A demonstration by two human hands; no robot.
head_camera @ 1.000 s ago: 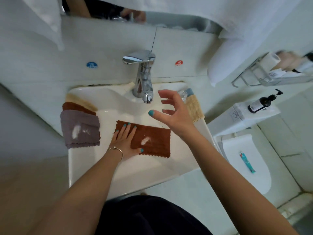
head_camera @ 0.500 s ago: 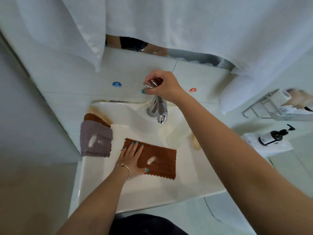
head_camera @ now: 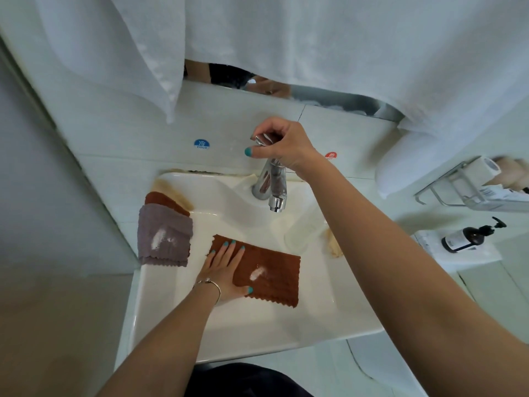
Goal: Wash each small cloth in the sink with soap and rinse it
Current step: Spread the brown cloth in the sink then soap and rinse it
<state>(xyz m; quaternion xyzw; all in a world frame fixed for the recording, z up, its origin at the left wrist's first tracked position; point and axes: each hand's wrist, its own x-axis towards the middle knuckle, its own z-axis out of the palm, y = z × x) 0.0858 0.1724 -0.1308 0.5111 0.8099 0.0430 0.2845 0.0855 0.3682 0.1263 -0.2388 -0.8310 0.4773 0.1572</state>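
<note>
A brown cloth lies flat in the white sink, with a white smear of soap on it. My left hand presses flat on the cloth's left part, fingers spread. My right hand grips the lever of the chrome tap at the back of the sink. No water shows at the spout. On the sink's left rim lies a stack of cloths: a grey one with a soap smear on top, a brown one and a beige one under it.
A clear plastic bottle lies on the sink's right side, with a beige cloth beside it, partly hidden by my right arm. White towels hang overhead. A dark pump bottle lies on the toilet tank at the right; a wire rack holds paper rolls.
My right hand rose from above the brown cloth to the tap lever and closed on it. The left hand stayed flat on the cloth. The view tilted upward.
</note>
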